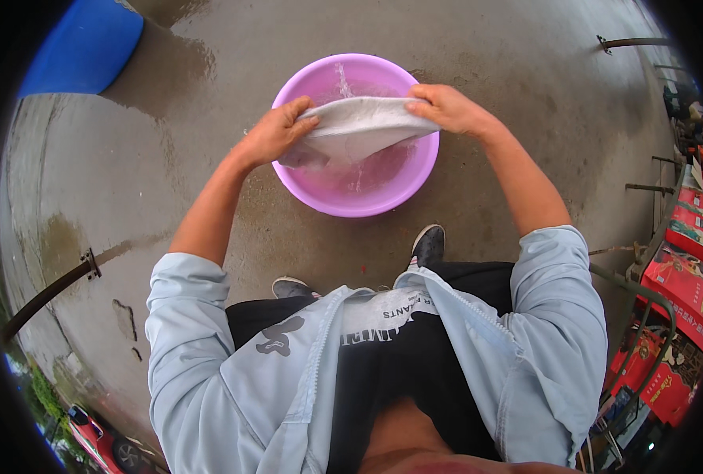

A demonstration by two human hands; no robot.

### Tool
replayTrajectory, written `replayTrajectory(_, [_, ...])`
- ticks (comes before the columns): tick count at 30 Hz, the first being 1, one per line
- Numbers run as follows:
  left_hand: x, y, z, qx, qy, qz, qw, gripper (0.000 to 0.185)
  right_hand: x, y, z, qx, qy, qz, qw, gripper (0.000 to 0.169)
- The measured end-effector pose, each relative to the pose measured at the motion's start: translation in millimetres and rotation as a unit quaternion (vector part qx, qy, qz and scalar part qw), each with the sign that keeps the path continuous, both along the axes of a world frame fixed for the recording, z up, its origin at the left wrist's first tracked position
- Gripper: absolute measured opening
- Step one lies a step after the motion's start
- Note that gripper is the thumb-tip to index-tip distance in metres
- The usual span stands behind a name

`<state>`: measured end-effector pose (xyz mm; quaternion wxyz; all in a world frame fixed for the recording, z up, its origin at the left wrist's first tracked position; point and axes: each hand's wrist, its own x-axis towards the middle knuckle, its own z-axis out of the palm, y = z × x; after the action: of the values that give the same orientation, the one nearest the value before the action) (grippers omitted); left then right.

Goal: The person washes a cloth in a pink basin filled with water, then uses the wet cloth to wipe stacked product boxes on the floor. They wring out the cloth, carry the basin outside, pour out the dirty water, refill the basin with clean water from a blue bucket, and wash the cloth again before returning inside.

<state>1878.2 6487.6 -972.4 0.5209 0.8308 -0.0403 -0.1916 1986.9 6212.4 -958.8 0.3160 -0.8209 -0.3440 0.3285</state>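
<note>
A wet white cloth [369, 121] is stretched between my two hands above a pink plastic basin [351, 207]. My left hand [283, 127] grips the cloth's left end, thumb on top, near the basin's left rim. At the other end, my right hand [449, 109] pinches the cloth over the right rim. The lower part of the cloth hangs down towards the water [381, 169] in the basin, and part of it bunches below my left hand. Splashes rise from the water behind and in front of the cloth. My fingertips under the cloth are hidden.
The basin stands on wet concrete ground [167, 178], just beyond my shoes [428, 244]. A blue plastic tub [87, 47] is at the upper left. Metal bars [49, 296] reach in from both sides. To the right, red printed boxes [686, 284] lie by a metal rack [665, 320].
</note>
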Motion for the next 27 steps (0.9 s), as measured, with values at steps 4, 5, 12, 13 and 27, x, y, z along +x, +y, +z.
replayTrajectory(4, [-12.0, 13.5, 99.5, -0.064, -0.130, 0.023, 0.989, 0.017, -0.6, -0.8, 108.9, 0.111, -0.010, -0.055, 0.992, 0.019])
replayTrajectory(5, [-9.6, 14.3, 109.4, -0.092, -0.198, 0.015, 0.976, 0.017, -4.1, -2.8, 127.6, 0.133, -0.024, -0.071, 0.988, 0.018])
replayTrajectory(12, [-0.8, 13.0, 84.6, -0.240, -0.080, 0.076, 0.965, 0.019, -4.3, 6.9, 100.0, 0.211, 0.091, -0.107, 0.967, 0.019])
replayTrajectory(13, [3.0, 12.8, 65.0, -0.214, -0.056, 0.070, 0.973, 0.019, -0.6, 6.3, 82.2, 0.162, 0.102, -0.097, 0.977, 0.018])
replayTrajectory(27, [-28.3, -6.3, -110.3, 0.258, 0.023, -0.145, 0.955, 0.033, -85.7, 69.3, -202.2, -0.229, -0.265, -0.020, 0.936, 0.034])
